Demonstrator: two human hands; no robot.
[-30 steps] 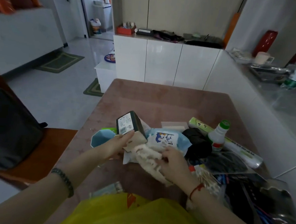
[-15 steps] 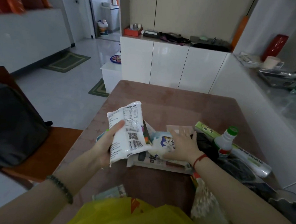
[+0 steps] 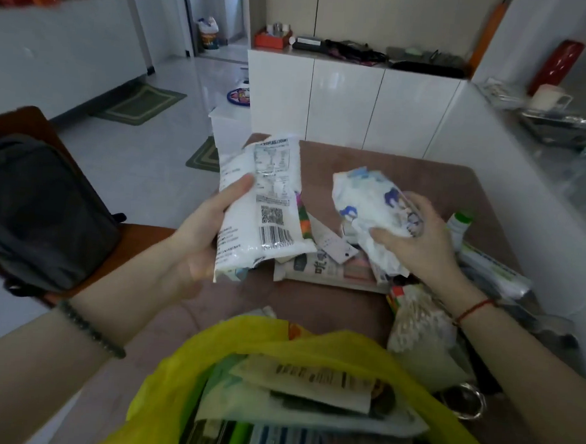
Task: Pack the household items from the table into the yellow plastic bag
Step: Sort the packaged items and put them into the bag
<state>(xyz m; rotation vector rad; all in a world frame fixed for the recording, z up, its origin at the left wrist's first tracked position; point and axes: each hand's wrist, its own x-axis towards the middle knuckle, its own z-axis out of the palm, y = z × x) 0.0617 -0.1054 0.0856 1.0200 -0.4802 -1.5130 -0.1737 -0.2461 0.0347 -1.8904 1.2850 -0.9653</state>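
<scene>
My left hand point(image 3: 201, 237) grips a white packet point(image 3: 265, 199) with a barcode and QR code, held upright above the brown table point(image 3: 384, 165). My right hand point(image 3: 417, 239) holds a white and blue soft pack point(image 3: 371, 202), lifted off the pile. The yellow plastic bag point(image 3: 179, 379) lies open at the near edge, with several packets and a folded striped item inside. More items sit on the table under and right of my hands: flat printed packs point(image 3: 320, 264), a white bottle with a green cap point(image 3: 457, 225), a long green and white roll point(image 3: 494, 268).
A chair with a dark backpack point(image 3: 35, 213) stands left of the table. A bag of pale small pieces point(image 3: 419, 318) and a metal ring point(image 3: 469, 400) lie at the right near the yellow bag. White cabinets stand behind and to the right.
My right hand has picked the white and blue pack up off the pile. My left hand has raised the white packet higher. The view has tilted down onto the open bag.
</scene>
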